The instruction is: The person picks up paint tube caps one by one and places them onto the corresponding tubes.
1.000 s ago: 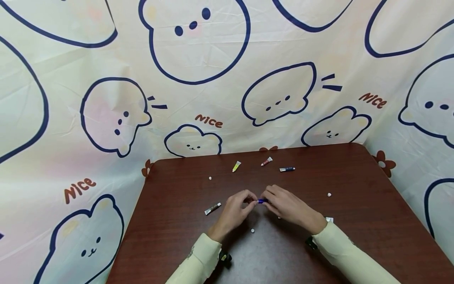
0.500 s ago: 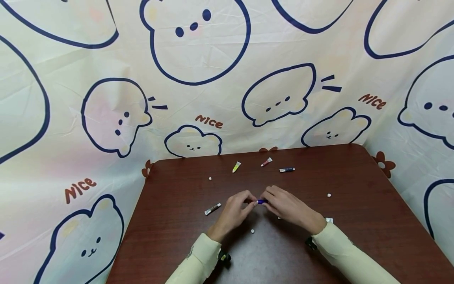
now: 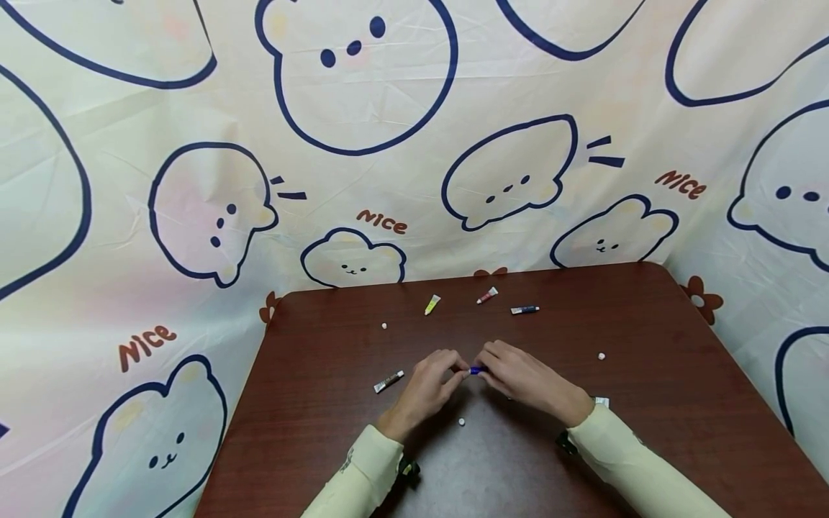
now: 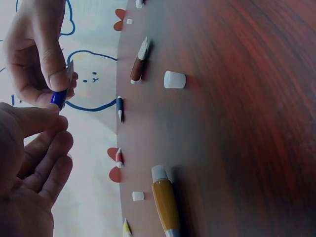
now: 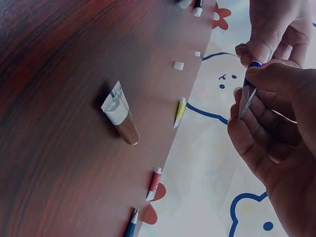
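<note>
A small blue paint tube [image 3: 476,370] is held between my two hands over the middle of the table. The thumb and finger of my left hand [image 3: 429,385] pinch its nozzle end, and their tips hide that end. My right hand [image 3: 527,378] grips the tube's body; in the right wrist view its flat silvery crimped end [image 5: 247,103] sticks out past the thumb. An ochre-brown paint tube [image 4: 166,202] with a white cap lies beside my left hand. Another brown tube [image 5: 122,116] with a white crimped end lies near my right forearm, partly hidden in the head view.
Yellow [image 3: 432,305], red [image 3: 487,295] and dark blue [image 3: 524,310] paint tubes lie along the back of the brown table [image 3: 311,446]. Loose white caps are scattered about: one at back left [image 3: 384,326], one at right [image 3: 601,356], one in front [image 3: 462,422]. A printed cloth [image 3: 414,180] hangs behind.
Both hands keep their hold on the blue paint tube and have sunk very slightly toward the front. Tubes and caps on the table stay where they were.
</note>
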`<state>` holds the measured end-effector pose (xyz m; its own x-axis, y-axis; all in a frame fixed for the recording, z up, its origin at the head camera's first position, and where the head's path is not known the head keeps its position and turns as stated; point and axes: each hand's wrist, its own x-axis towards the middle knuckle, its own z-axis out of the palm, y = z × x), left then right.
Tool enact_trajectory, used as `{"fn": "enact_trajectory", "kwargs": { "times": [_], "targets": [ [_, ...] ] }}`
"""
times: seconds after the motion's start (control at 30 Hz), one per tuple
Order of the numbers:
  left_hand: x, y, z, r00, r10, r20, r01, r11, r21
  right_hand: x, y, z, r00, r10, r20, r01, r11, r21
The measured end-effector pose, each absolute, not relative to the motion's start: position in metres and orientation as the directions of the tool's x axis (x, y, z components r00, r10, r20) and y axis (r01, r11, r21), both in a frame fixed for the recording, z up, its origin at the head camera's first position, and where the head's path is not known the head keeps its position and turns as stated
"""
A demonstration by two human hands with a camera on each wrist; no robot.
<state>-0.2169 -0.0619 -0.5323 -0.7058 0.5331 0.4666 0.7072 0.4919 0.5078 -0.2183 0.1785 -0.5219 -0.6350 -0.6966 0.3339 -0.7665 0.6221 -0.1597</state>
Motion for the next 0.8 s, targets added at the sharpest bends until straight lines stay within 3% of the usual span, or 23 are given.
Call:
{"fn": "enact_trajectory", "kwargs": {
  "times": [0.5, 0.8],
  "targets": [
    [-0.2158, -0.0647, -0.535, -0.736, 0.521, 0.432, 0.676, 0.529, 0.514, -0.2229, 0.1755, -0.5264, -0.621, -0.7, 0.352, -0.777, 0.61, -0.158],
    [-0.2178, -0.069, -0.5363, -0.728, 0.493, 0.477, 0.686, 0.525, 0.504, -0.2255, 0.1756, -0.5281, -0.652, -0.681, 0.333, -0.751, 0.639, -0.166]
  ]
}}
